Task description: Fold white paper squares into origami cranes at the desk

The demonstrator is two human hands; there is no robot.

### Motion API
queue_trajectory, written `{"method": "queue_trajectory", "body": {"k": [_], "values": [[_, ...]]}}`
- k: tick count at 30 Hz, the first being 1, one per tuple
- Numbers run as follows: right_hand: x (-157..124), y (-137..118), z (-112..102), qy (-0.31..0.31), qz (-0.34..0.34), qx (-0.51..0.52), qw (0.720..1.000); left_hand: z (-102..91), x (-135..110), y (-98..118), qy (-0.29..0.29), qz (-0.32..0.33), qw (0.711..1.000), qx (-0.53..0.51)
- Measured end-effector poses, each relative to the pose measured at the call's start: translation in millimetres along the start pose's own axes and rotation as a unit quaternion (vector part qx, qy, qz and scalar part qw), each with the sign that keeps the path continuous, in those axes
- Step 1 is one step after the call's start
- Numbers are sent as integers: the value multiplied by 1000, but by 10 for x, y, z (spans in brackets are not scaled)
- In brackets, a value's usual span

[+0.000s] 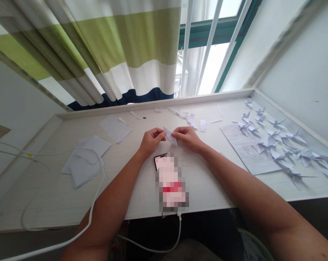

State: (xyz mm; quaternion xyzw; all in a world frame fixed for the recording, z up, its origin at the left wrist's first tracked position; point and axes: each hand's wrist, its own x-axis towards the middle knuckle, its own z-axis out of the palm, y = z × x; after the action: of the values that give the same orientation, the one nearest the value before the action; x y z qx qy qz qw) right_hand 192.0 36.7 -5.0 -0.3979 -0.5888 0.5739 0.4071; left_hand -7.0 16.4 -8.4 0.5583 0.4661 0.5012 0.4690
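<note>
A small piece of folded white paper (169,136), narrow and pointed at its ends, is held up between both hands over the desk. My left hand (152,140) pinches its left edge between thumb and fingers. On the other side, my right hand (188,137) grips the right edge the same way. Just below the hands lies a phone (171,183), its screen lit and partly blurred out, with a white cable plugged into its near end.
Several white paper cranes (275,136) crowd the desk's right side, some on a written sheet (245,148). White paper sheets (85,159) are stacked at left, with others (116,128) behind. Paper scraps (202,125) lie toward the back. A white cable (99,181) loops across my left arm.
</note>
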Motion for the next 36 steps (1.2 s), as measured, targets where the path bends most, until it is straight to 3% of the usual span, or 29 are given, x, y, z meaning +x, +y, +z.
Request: {"method": "queue_trajectory", "body": {"k": [9, 16, 36], "values": [[-9, -9, -13, -70, -14, -45, 996, 48, -14, -25, 14, 32, 999, 25], [-12, -9, -26, -100, -17, -52, 993, 71, -28, -6, -12, 17, 1000, -6], [-37, -8, -17, -114, -21, -54, 992, 15, -36, 95, -35, -4, 999, -35]]}}
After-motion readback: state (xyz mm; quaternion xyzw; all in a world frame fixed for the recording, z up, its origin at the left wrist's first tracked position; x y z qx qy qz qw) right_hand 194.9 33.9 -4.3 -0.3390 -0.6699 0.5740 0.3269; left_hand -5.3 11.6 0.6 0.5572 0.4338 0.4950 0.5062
